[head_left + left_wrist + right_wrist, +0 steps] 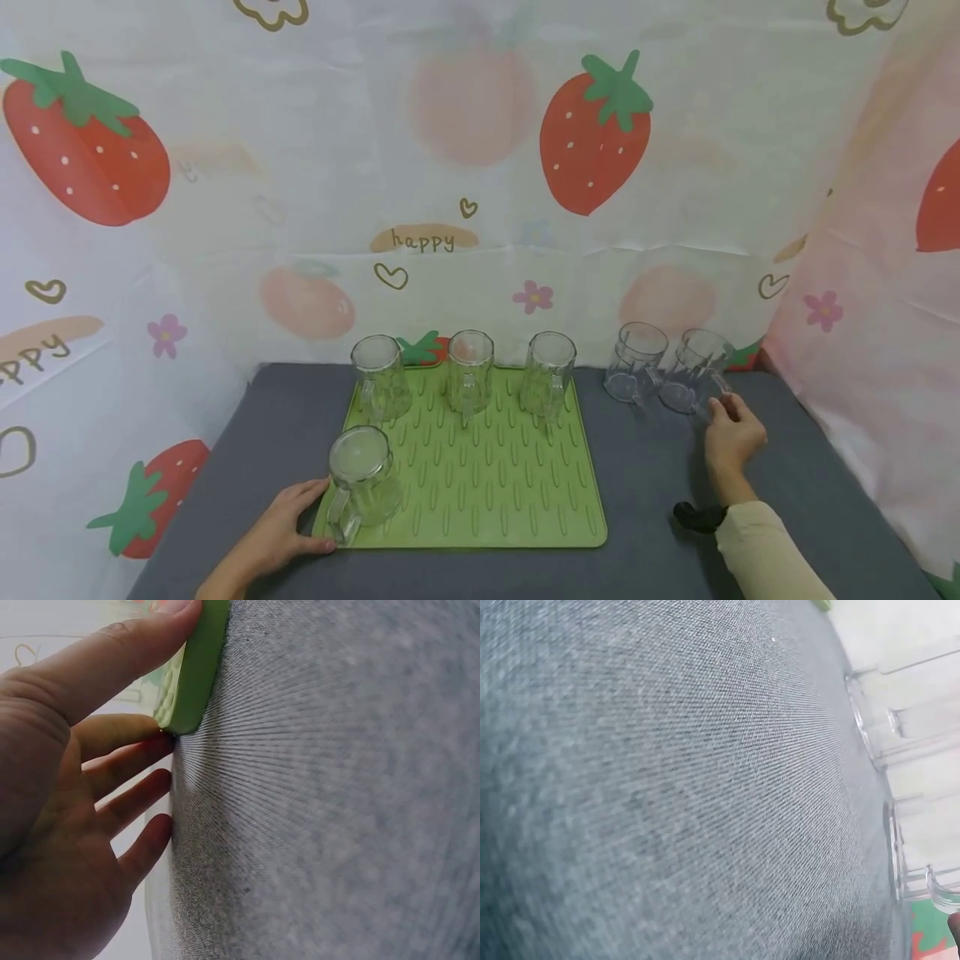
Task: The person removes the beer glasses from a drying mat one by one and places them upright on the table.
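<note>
At the green drying mat's (495, 500) front left corner, my left hand (273, 525) rests with fingers spread. Its thumb touches the front edge and its fingertips lie along the left side. Just beside it on the mat stands a clear glass mug (367, 479), handle toward the front. My right hand (735, 437) pinches the handle of the rightmost glass mug (693, 371), which is tilted on the grey cloth. In the right wrist view only a fingertip shows, near that mug's handle (939, 892).
Three glass mugs, left (382, 379), middle (470, 375) and right (549, 379), stand along the mat's back edge. Another glass mug (636, 362) stands on the grey table cloth (637, 500), close left of the gripped one. A strawberry-print curtain (480, 167) hangs behind.
</note>
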Available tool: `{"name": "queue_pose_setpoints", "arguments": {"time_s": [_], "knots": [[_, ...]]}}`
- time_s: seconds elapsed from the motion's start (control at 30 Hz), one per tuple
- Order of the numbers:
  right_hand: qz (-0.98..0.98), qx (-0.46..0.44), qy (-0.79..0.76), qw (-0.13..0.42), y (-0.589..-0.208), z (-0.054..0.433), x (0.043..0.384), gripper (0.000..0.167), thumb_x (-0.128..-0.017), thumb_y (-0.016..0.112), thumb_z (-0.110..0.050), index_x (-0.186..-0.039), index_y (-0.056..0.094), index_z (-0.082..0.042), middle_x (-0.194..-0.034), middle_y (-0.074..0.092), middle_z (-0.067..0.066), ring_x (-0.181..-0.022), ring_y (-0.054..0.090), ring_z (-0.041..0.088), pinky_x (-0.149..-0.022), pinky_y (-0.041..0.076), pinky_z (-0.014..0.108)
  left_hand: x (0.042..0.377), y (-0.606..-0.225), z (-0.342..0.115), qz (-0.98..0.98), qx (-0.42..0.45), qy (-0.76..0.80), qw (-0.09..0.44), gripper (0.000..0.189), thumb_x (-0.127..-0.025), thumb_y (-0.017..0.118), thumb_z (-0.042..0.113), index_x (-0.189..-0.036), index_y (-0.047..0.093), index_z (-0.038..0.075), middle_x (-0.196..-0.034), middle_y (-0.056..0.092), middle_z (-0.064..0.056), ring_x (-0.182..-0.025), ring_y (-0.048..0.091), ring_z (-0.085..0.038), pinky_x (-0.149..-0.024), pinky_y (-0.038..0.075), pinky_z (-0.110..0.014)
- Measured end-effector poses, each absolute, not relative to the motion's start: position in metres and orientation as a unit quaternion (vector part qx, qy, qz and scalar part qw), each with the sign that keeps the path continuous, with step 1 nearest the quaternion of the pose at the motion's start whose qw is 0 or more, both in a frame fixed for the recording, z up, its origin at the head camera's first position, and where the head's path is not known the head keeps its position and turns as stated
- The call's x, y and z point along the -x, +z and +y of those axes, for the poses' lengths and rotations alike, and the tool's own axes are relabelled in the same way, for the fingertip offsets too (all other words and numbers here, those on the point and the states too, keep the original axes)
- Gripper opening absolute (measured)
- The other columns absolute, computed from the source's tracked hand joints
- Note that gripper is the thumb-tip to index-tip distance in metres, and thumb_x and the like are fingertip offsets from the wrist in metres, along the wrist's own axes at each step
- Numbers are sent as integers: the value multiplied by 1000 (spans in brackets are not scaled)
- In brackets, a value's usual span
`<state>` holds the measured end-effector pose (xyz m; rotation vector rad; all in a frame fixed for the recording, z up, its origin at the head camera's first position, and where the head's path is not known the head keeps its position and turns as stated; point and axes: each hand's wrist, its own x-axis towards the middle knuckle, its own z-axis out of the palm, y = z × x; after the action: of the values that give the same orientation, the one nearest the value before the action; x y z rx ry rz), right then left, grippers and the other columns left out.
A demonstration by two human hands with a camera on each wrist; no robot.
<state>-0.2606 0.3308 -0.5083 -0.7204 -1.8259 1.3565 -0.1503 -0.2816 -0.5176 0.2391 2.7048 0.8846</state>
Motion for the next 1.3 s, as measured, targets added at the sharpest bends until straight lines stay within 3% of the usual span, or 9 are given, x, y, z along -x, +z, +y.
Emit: {"name": "queue_pose_setpoints", "arguments": {"time_s": [0.4, 0.53, 0.63, 0.73, 0.83, 0.9, 0.97, 1.13, 1.3], "knots": [[-754, 276, 474, 362, -512, 325, 264, 23, -87, 74, -10, -106, 73, 3, -80, 58, -15, -69, 44, -18, -65, 36, 4, 150, -517, -282, 938, -85, 305, 141, 96, -72, 84, 42, -142, 42, -8, -142, 43, -31, -131, 34, -55, -99, 36, -68], [-764, 261, 466, 361, -511, 326, 264, 22, -87, 73, -10, -104, 72, 3, -70, 55, -32, -65, 42, -19, -63, 33, 5, 150, -517, -282, 938, -84, 304, 142, 96, -71, 83, 43, -142, 42, -7, -142, 43, -31, -131, 34, -55, -98, 37, -67], [-774, 243, 461, 360, -511, 329, 262, 21, -87, 73, -9, -103, 72, 4, -63, 42, -44, -62, 41, -21, -61, 33, 5, 150, -518, -282, 938, -82, 304, 144, 96, -71, 84, 43, -143, 43, -7, -142, 44, -30, -131, 34, -55, -98, 37, -68], [-791, 231, 446, 349, -510, 331, 259, 21, -87, 74, -10, -103, 73, 3, -69, 57, -29, -61, 40, -23, -63, 33, 8, 150, -517, -282, 938, -83, 303, 144, 96, -71, 84, 42, -143, 43, -7, -142, 44, -30, -131, 34, -55, -99, 36, -68], [-811, 224, 432, 324, -509, 334, 256, 25, -88, 73, -13, -108, 73, 1, -84, 72, 2, -63, 39, -24, -67, 35, 11, 150, -517, -282, 937, -82, 306, 143, 96, -71, 84, 42, -143, 43, -7, -142, 44, -30, -131, 34, -54, -99, 36, -68], [-820, 226, 426, 308, -509, 335, 254, 28, -89, 72, -16, -112, 72, 0, -99, 72, 19, -64, 37, -25, -67, 36, 11, 149, -517, -281, 937, -81, 309, 143, 96, -70, 85, 41, -143, 43, -6, -142, 44, -30, -132, 34, -54, -99, 36, -68], [-822, 231, 428, 297, -507, 336, 251, 33, -91, 70, -19, -117, 69, 0, -108, 70, 24, -65, 37, -25, -66, 36, 9, 149, -517, -281, 936, -77, 311, 145, 96, -70, 85, 41, -143, 43, -6, -143, 44, -29, -132, 33, -54, -100, 36, -67], [-802, 251, 457, 293, -495, 332, 238, 40, -93, 68, -26, -126, 66, -4, -110, 70, 16, -70, 43, -22, -62, 37, 3, 149, -517, -280, 936, -76, 309, 147, 96, -70, 85, 41, -143, 43, -6, -143, 43, -30, -132, 33, -54, -99, 36, -68], [-788, 233, 476, 312, -478, 321, 222, 41, -92, 68, -29, -125, 67, -6, -100, 68, -7, -77, 49, -21, -65, 39, 2, 149, -517, -281, 936, -81, 311, 142, 95, -71, 85, 39, -143, 43, -7, -143, 43, -30, -132, 33, -55, -99, 37, -68]]}}
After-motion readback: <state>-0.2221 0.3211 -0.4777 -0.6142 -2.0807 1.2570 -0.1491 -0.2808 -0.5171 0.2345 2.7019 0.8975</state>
